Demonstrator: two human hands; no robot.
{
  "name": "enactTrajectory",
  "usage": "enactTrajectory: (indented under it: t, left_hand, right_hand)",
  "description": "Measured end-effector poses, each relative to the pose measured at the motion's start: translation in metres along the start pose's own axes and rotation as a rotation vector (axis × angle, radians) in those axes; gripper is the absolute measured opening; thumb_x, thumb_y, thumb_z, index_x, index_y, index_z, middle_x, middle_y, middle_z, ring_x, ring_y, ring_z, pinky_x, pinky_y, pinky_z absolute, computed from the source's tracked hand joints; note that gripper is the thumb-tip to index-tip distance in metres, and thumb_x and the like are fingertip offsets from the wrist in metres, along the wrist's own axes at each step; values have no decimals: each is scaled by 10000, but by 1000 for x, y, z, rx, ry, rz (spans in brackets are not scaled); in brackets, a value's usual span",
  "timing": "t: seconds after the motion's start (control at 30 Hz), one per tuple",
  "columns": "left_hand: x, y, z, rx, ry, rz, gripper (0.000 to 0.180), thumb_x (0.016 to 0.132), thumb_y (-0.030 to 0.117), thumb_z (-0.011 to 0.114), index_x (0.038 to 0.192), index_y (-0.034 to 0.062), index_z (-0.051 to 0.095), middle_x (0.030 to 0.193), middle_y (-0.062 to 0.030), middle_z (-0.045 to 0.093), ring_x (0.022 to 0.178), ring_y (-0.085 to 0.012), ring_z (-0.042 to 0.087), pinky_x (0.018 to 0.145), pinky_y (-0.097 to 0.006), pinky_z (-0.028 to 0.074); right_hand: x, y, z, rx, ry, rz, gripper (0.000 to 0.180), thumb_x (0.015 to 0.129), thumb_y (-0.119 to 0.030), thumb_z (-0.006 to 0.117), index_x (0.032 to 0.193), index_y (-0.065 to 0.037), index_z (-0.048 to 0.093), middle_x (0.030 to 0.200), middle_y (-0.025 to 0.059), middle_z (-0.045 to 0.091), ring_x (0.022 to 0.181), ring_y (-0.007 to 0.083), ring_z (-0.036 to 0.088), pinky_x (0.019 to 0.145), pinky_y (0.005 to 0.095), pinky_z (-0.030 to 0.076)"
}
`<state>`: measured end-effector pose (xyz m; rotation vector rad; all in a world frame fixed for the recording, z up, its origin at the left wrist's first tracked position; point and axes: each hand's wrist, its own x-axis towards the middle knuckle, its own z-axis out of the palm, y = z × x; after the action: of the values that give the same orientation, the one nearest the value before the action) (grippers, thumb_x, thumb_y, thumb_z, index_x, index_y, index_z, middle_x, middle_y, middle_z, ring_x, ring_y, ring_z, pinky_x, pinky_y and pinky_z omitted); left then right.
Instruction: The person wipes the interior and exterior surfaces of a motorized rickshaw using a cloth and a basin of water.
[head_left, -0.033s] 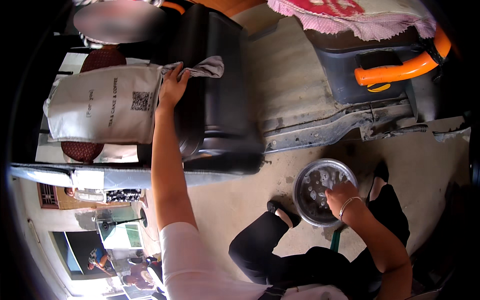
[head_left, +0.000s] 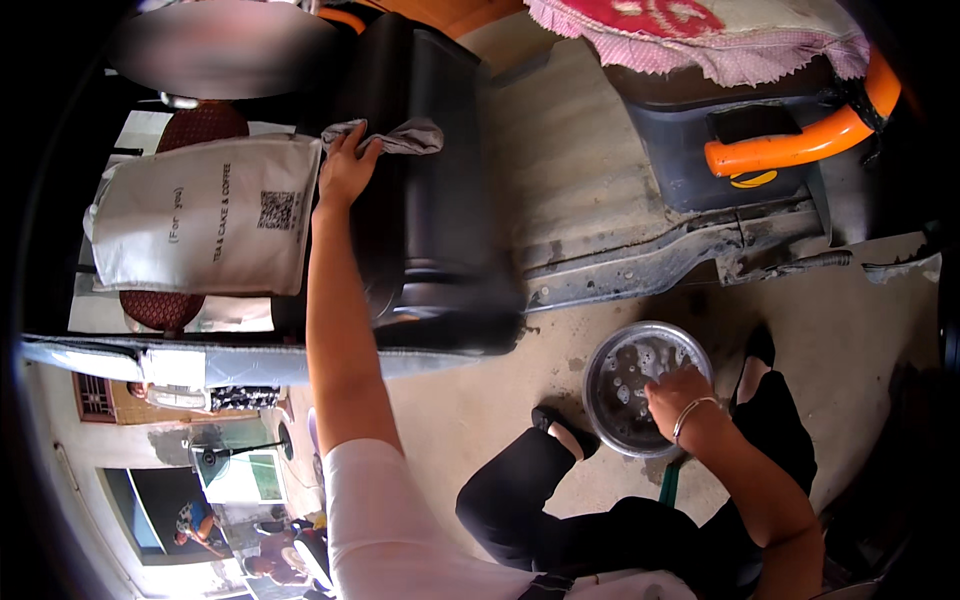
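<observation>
"Resting on the black seat (head_left: 460,190), the grey cloth (head_left: 415,137) sits bunched under the left hand (head_left: 346,172); the fingers bend over its middle and grasp it, with one end sticking out to the right."

"And the right hand (head_left: 685,400)?"

"It hangs over the right part of the round metal basin (head_left: 590,400), which stands on the concrete floor (head_left: 545,375) between two black shoes (head_left: 761,345); the fingers curl down towards the sudsy water (head_left: 632,365); I cannot tell whether they clasp anything, since the back of the hand hides the tips."

"How far along does it look?"

"Under way, I would judge, and not finished; the cloth is out on the seat, and the water looks cloudy; no clear line on the seat parts a treated patch from an untreated one, so I cannot say how much is left; the metal sill (head_left: 640,268) to its right bears dark smudges, and neither hand is at it."

"Anything near the cloth?"

"A white printed bag (head_left: 205,215), just left of the left hand; an orange curved bar (head_left: 775,153) is well apart, at the upper right."
</observation>
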<state>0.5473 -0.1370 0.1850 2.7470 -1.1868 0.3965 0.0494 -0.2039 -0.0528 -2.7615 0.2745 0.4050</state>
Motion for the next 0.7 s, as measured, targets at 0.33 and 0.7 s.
enactTrajectory:
  t: [0.33,0.7]
  left_hand:
    - [11,9,0,481,-197,516,238,810,174,580,1019,178,695,1244,-64,561,1253,-254,438,1117,-384,255]
    - [-247,63,-38,127,-731,202,165,857,222,551,929,132,669,881,-93,661,939,-304,603,791,-397,483]
  right_hand:
    - [4,-12,-46,96,-53,-91,143,838,-186,554,862,-80,647,791,93,672,780,268,662,739,404,486]
    - [-14,-8,-50,118,23,-74,179,835,-117,517,863,-68,687,902,127,689,863,273,672,770,411,507]
